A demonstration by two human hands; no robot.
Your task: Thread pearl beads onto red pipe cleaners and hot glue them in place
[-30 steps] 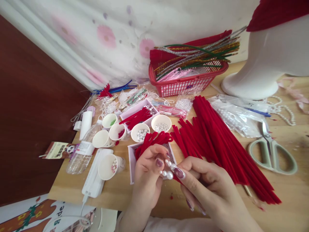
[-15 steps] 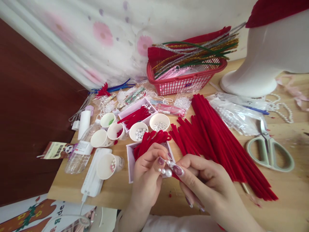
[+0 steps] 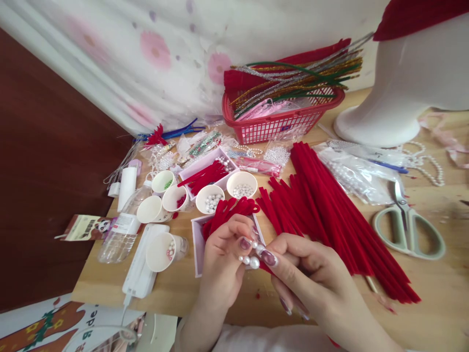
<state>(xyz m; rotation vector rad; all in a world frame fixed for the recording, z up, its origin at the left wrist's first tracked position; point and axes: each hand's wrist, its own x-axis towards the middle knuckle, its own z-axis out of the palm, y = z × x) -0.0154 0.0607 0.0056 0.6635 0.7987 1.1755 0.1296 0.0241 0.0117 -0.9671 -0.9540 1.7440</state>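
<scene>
Bright, soft daylight all over, hardly a shadow on the surface [image 3: 421,293]. Centre is crisp; wide-lens bending curves the far edge and stretches the corners. White stand [image 3: 406,83] nearly blown out.

You sit at a light wooden table [image 3: 432,303] with a pale grain, its near edge running across the bottom of your view and its left corner cut off above a dark reddish-brown floor [image 3: 44,195]. Behind the table hangs a white curtain [image 3: 176,54], thin and softly creased, printed with pink flowers and a few small purple spots; it slants down from upper left towards the table's far edge. Soft daylight comes through it, so the tabletop is evenly lit with only faint shadows. At lower left, 1 printed sheet [image 3: 47,325] with brown and green cartoon shapes lies below the table edge.
</scene>
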